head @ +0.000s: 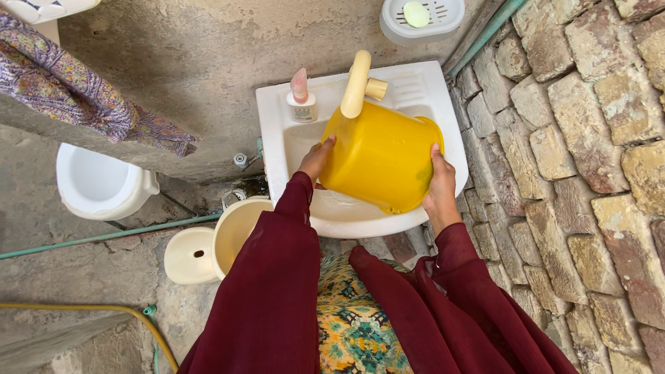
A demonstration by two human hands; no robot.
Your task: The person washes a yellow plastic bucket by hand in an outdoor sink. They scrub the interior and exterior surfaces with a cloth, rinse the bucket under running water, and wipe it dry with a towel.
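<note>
A plain home washroom: a white washbasin (415, 90) against a rough plastered wall, a soap dish (422, 19) above it, a white toilet (100, 183) to its left.

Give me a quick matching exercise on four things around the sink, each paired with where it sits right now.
Things:
1. yellow bucket
2. pink-capped bottle
3. green soap
4. cream bin

Places:
A. in the white dish on the wall above the sink
B. on the floor, left of the sink
C. held tilted over the basin by the left hand and right hand
D. on the sink's back rim, left of the tap

Pairs: 1-C, 2-D, 3-A, 4-B
</note>
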